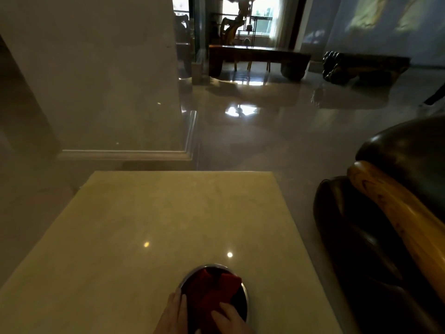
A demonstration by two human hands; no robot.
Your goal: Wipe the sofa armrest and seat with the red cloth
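Person stands at a pale stone table (149,225), both hands at the very bottom edge of view. A red cloth (212,289) sits bunched inside a round metal bowl (245,291) near the table's front edge. Left hand (172,314) lies flat against the bowl's left rim, fingers together and extended, likely steadying the bowl so it does not slide on the glossy top. Right hand (228,318) is on the cloth's near part, fingers lying over the fabric, bent a little; whether they have actually pinched it I cannot tell, the hand is cut off by the frame edge.

Cloth is in the bowl, not lifted, not yet at the sofa. The dark leather sofa (361,249) with a light wooden armrest (395,203) is to the right, well apart from the hands, untouched.

Judgement: this is the pick-up step, wiping not started. Next move probably needs a firm grab of the cloth and a turn to the right toward the armrest. Room is dim, polished floor (265,131) reflects window light.
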